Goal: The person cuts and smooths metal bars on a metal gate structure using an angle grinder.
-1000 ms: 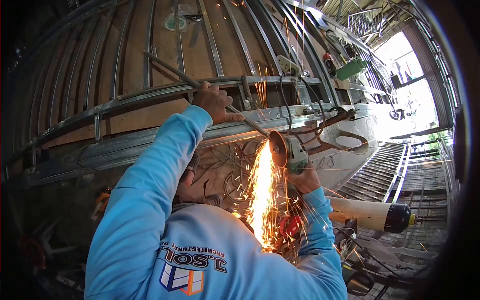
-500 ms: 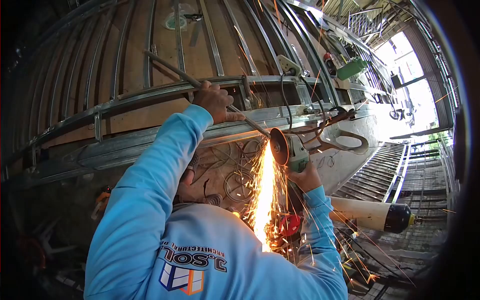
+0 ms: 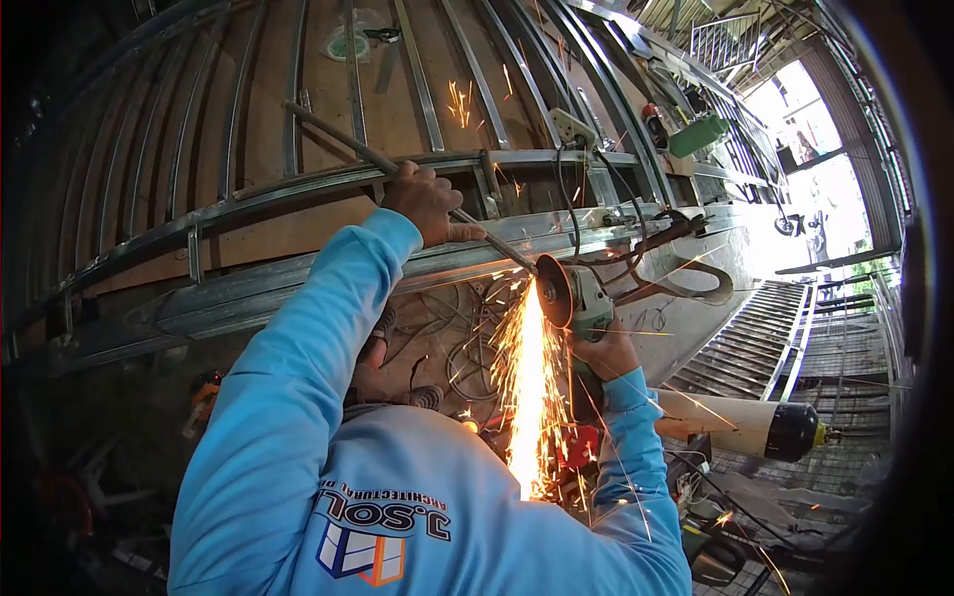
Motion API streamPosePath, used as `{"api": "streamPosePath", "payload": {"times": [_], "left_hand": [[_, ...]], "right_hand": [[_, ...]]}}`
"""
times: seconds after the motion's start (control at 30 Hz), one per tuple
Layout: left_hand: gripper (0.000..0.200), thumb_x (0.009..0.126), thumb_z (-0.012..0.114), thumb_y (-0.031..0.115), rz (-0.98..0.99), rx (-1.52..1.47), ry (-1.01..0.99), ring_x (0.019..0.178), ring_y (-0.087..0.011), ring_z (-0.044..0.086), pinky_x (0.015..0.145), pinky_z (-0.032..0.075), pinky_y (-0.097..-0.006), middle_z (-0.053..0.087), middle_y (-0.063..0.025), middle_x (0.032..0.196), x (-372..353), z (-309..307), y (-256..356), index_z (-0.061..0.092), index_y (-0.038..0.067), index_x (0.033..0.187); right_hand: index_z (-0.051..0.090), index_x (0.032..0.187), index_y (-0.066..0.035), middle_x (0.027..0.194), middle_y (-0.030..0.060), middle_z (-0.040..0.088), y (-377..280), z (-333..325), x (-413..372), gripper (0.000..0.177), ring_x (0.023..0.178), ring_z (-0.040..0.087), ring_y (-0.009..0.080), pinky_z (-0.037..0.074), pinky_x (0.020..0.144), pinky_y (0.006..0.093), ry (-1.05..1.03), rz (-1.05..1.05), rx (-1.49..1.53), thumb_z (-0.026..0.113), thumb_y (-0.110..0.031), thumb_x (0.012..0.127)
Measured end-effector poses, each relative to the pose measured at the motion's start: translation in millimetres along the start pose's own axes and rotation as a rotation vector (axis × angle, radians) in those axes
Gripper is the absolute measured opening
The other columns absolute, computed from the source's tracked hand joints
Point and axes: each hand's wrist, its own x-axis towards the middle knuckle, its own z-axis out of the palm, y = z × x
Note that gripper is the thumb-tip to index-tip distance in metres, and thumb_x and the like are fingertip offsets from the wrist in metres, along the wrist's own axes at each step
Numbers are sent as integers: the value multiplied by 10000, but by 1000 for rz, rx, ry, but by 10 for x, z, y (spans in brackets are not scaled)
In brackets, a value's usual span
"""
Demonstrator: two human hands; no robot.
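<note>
My left hand (image 3: pixel 425 206) is wrapped round a long thin metal rod (image 3: pixel 343 134), which slants across the steel tubes. My right hand (image 3: pixel 608 352) grips the body of an angle grinder (image 3: pixel 593 304). The grinder's thin reddish disc (image 3: pixel 554 289) meets the rod's near end. From that contact a bright stream of sparks (image 3: pixel 529 397) pours down towards my blue shirt (image 3: pixel 437 467). The glare hides part of what lies behind it.
A barred steel frame (image 3: pixel 358 74) spreads across the far side, with long metal tubes (image 3: pixel 238 293) along its near edge. At right lie a cream gas cylinder (image 3: pixel 711 417) with a black end and a green container (image 3: pixel 699 137). Cables (image 3: pixel 472 358) loop on the floor.
Both hands, the rod and the grinder hold almost the same position. The spark stream has changed shape, with fewer long streaks at lower right and a small burst near the frame bars.
</note>
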Motion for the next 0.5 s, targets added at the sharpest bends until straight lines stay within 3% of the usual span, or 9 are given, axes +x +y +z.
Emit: {"api": "streamPosePath", "payload": {"times": [0.1,0.2,0.3,0.4,0.5], "left_hand": [[768,756,508,858,0,-11,14,953,-263,631,908,393,-453,680,-62,831,3,27,-4,745,130,814],[773,756,508,859,-10,11,-9,959,-268,629,910,392,-452,680,-69,836,-7,-38,18,746,126,819],[778,759,505,859,9,2,79,968,-273,627,915,390,-458,679,-74,842,-15,51,-3,747,123,823],[777,763,507,855,-10,-27,13,984,-275,625,929,386,-468,680,-75,848,-10,25,4,749,121,841],[777,766,506,854,-5,-40,64,988,-275,623,940,383,-476,680,-74,850,-16,54,2,750,123,860]], "right_hand": [[472,1316,30,1130,126,685,-89,-7,-39,702,1021,655,195,519,910,333,30,26,-152,833,-177,751],[479,1309,32,1113,116,687,180,13,21,695,1005,655,188,522,890,327,49,90,-9,832,-165,744],[479,1312,22,1112,108,687,32,-23,-7,694,983,658,180,529,873,326,-6,71,-2,838,-175,751],[483,1306,12,1100,106,692,-126,-11,-17,679,961,665,174,537,856,330,55,-5,-217,835,-174,755],[499,1286,7,1082,110,698,-115,9,-4,641,952,668,173,538,850,328,30,-29,-95,827,-179,767]]}}
